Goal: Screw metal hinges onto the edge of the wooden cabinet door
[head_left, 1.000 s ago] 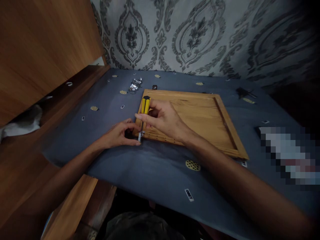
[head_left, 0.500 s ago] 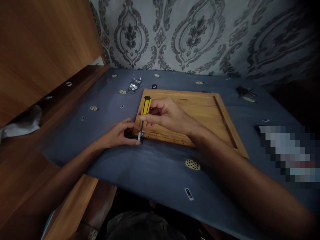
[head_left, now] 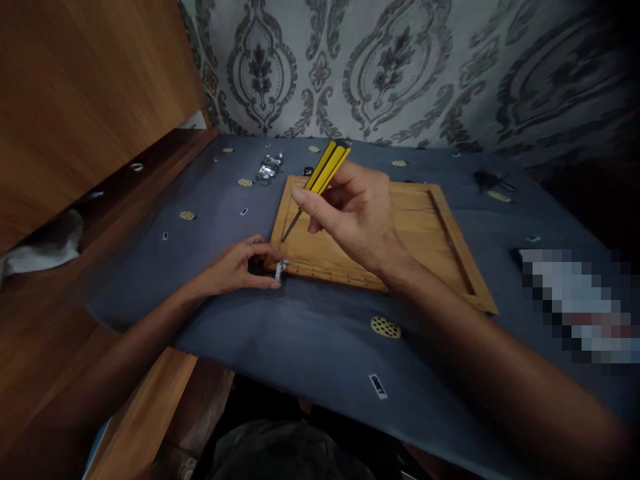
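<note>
Got the screwdriver (head_left: 326, 168) tilted in my right hand (head_left: 357, 210); left hand (head_left: 239, 265) pinches the metal fitting (head_left: 279, 270) at the panel (head_left: 420, 233) corner, probably steadying it

Screwdriver (head_left: 323, 176): smooth plastic handle (head_left: 330, 163), metal shaft (head_left: 292, 225). Fitting (head_left: 279, 271): bright metal. Panel (head_left: 417, 230): wood, visible grain, slight sheen. Bench cover (head_left: 310, 340): smooth, matt.

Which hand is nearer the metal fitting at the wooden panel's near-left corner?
Left. The left hand is at the metal fitting, thumb and forefinger around it; the right hand is farther off, above the wooden panel, gripping the yellow screwdriver.
</note>
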A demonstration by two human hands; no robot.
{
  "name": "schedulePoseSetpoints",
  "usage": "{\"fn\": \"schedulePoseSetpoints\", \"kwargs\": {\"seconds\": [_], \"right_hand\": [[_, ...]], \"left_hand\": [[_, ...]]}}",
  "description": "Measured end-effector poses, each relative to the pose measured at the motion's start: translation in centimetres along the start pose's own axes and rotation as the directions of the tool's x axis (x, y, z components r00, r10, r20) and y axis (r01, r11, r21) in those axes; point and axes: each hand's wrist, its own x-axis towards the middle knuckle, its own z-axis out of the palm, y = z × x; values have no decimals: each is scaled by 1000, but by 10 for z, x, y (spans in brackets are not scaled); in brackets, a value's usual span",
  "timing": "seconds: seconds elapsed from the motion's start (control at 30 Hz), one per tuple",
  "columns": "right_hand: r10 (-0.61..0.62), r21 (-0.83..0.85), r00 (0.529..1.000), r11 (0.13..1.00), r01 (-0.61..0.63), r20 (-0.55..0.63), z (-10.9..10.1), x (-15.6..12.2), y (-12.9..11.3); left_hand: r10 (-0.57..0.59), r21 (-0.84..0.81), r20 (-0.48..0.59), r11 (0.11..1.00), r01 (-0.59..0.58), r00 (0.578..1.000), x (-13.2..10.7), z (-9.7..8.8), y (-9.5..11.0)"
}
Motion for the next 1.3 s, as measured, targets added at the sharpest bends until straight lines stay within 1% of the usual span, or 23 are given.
{"fn": "schedulePoseSetpoints", "kwargs": {"seconds": [0.1,0.2,0.37,0.6,0.93,1.1,1.17,1.23,1.3], "right_hand": [[0,-33,998,999,2,65,0,-1,4],[26,-58,993,998,-19,117,4,-4,9],[47,-49,984,998,-39,173,8,-7,12],[14,-63,977,998,-1,212,9,-8,15],[54,-54,973,998,-43,223,11,-10,17],[68,-85,966,995,-49,249,9,-9,13],[82,-45,950,996,-71,300,8,-8,11],[102,34,924,992,-123,370,7,-7,10],[118,113,903,977,-179,414,6,-6,10]], "left_hand": [[-4,-10,0,1000,4,1000,0,0,-1],[-19,5,-5,1000,19,1000,-1,0,0],[-21,16,-13,1000,21,1000,0,1,0],[-12,25,-12,1000,12,1000,-1,1,-2],[-30,34,-25,999,31,999,-1,1,-1],[-7,41,-18,999,8,1000,-1,2,-4],[13,44,-27,999,-11,1000,0,2,-6],[29,48,-34,999,-27,999,0,2,-7],[35,46,-30,998,-33,999,0,2,-8]]}}
